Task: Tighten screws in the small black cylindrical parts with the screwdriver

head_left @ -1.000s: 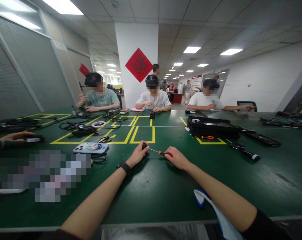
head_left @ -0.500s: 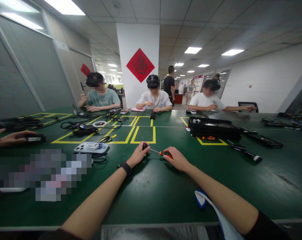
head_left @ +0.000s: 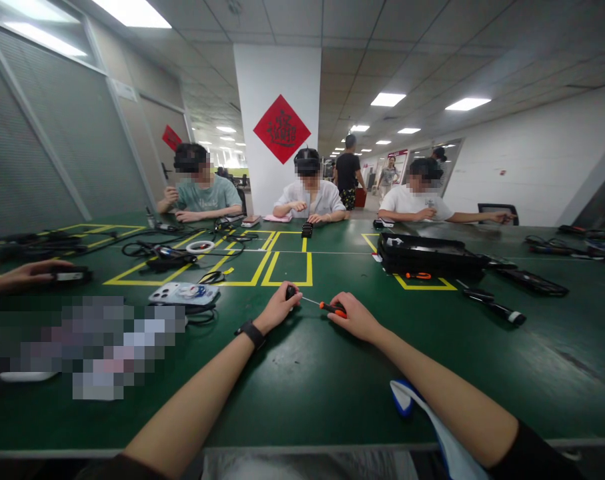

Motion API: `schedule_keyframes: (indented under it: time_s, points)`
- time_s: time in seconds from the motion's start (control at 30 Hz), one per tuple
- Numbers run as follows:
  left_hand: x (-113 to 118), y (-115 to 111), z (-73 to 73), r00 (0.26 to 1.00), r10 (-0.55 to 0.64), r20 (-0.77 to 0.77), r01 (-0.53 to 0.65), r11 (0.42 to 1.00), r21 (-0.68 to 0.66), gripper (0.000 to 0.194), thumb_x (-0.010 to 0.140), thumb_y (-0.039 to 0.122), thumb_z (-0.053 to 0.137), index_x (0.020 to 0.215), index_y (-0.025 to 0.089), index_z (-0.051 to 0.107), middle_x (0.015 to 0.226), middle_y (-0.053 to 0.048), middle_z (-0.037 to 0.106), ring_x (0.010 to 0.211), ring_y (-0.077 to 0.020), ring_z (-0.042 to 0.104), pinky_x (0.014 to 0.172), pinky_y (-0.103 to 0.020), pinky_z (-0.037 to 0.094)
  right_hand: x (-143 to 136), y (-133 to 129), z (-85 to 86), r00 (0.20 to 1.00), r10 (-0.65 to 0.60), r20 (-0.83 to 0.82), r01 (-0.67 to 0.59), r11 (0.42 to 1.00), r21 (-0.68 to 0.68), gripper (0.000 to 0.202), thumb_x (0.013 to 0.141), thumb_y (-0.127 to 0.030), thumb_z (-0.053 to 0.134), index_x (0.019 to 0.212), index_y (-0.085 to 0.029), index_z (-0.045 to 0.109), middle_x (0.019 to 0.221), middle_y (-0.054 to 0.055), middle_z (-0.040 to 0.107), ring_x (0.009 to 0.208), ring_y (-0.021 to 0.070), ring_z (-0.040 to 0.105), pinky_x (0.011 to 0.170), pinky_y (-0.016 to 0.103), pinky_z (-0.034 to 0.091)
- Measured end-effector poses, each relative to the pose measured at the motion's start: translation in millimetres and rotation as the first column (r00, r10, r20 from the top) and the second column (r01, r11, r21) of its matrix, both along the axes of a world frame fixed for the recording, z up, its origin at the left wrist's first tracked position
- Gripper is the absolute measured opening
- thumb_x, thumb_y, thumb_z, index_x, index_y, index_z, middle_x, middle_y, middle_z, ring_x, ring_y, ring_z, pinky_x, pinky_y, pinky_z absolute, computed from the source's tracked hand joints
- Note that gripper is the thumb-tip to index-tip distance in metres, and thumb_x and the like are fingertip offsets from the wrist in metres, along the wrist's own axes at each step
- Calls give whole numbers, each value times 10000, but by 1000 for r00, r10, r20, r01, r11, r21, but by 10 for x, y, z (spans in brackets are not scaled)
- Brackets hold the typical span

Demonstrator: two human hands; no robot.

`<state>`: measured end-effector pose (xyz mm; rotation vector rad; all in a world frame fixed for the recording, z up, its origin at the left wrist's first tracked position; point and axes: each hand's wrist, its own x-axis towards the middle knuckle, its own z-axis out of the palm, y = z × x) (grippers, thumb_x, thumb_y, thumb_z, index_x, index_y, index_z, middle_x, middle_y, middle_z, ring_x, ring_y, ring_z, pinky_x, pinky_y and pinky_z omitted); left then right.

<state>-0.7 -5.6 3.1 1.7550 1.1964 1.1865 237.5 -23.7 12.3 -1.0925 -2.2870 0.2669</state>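
Note:
Near the middle of the green table (head_left: 302, 380), my left hand (head_left: 278, 309) is closed on a small black object (head_left: 291, 291). My right hand (head_left: 356, 316) grips the orange and black handle of a screwdriver (head_left: 334, 309). Its thin metal shaft points left, and the tip reaches the black object or lies right beside it; the exact contact is too small to tell. A dark band (head_left: 253, 333) is around my left wrist.
A phone (head_left: 182, 293) and cables lie to the left, near another person's hand (head_left: 25, 275). A black case (head_left: 429, 257) stands at right, with an orange-handled tool (head_left: 418, 276) before it. A blue and white item (head_left: 403, 399) lies by my right forearm. Several people sit opposite.
In the background the standing person in black has shifted slightly right. My hands, the screwdriver and the black object look nearly unchanged.

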Motion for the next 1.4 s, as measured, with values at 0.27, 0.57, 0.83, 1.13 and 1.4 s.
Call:
schedule_keyframes:
  time_s: [0.27, 0.57, 0.83, 1.13, 1.4]
  points:
    - [-3, 18, -12, 1000, 8, -8, -8, 1000, 3, 303, 740, 442, 496, 906, 190, 470, 739, 13, 548, 646, -123, 552, 600, -252, 418, 28, 28, 3, 1000, 20, 2, -21, 1000, 20, 116, 817, -248, 482, 793, -161, 555, 834, 41, 529, 811, 153, 460, 730, 284, 371]
    - [-1, 13, -3, 1000, 2, -7, -2, 1000, 17, 286, 744, 423, 492, 907, 188, 473, 764, 15, 545, 647, -111, 545, 625, -252, 425, 28, 20, -44, 999, -31, -11, 31, 1000, 5, 239, 719, -296, 608, 903, -172, 520, 860, 30, 508, 763, 144, 458, 688, 263, 371]
    - [-11, 27, -23, 1000, -2, -8, 2, 1000, 25, 283, 743, 423, 498, 906, 193, 473, 773, 16, 536, 657, -112, 548, 602, -240, 417, 41, 46, -32, 1000, -27, -6, 27, 1000, -1, 99, 773, -239, 516, 843, -171, 534, 836, 32, 516, 786, 149, 456, 704, 270, 370]
    - [-7, 4, 5, 1000, -12, -5, 12, 1000, 17, 271, 751, 415, 493, 904, 193, 462, 784, 13, 536, 660, -118, 559, 612, -251, 418, 36, 32, -34, 999, -45, -23, 44, 998, -39, 234, 713, -279, 599, 902, -170, 515, 873, 35, 512, 752, 143, 467, 682, 270, 383]
    - [2, -14, 23, 1000, -12, -8, 12, 1000, 9, 265, 750, 401, 491, 905, 188, 460, 754, 14, 544, 667, -118, 553, 610, -248, 424, 55, 60, -1, 999, -39, 5, 39, 999, -8, 109, 804, -250, 484, 821, -163, 547, 824, 40, 523, 807, 157, 456, 719, 277, 366]
